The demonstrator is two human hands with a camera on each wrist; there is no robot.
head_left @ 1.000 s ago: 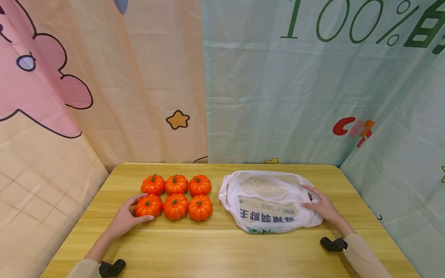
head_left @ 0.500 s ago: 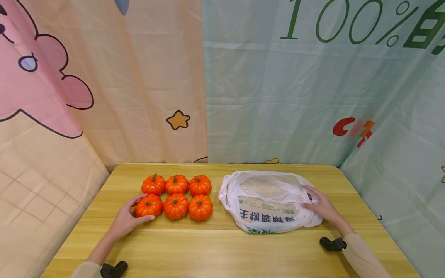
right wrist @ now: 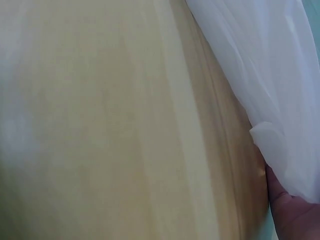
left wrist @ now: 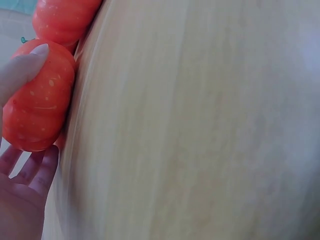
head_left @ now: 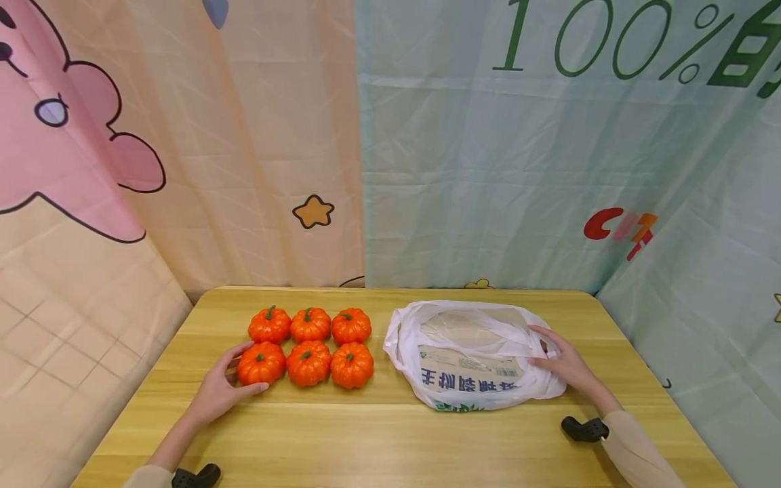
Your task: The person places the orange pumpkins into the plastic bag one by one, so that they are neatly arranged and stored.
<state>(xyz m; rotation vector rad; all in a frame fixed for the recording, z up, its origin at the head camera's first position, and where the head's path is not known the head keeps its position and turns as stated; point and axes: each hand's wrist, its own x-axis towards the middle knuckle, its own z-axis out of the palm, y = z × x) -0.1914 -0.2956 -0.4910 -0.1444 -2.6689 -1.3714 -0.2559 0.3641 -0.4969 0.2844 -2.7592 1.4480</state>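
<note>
Six is avoided here: several small orange pumpkins (head_left: pixel 308 363) with green stems stand in two rows left of centre in the head view. My left hand (head_left: pixel 221 388) is spread round the left side of the front-left pumpkin (head_left: pixel 261 363), thumb in front and fingers behind. In the left wrist view the thumb (left wrist: pixel 25 70) overlaps that pumpkin and the other fingers reach up beside its base. To the right lies a white plastic bag (head_left: pixel 405 373) with dark printing on it. My right hand (head_left: pixel 567 366) rests against the bag's right end, fingers extended over its edge.
A wooden table (head_left: pixel 342 440) bears everything. Its far edge meets a printed cloth curtain (head_left: pixel 476 169), with more cloth hanging at both sides. A black wrist device (head_left: pixel 584 428) sits by the right sleeve, another (head_left: pixel 196 476) by the left.
My left hand has drawn back slightly to the left, its fingertips and thumb reaching less far round the front-left pumpkin. The right hand and the bag have stayed in place.
</note>
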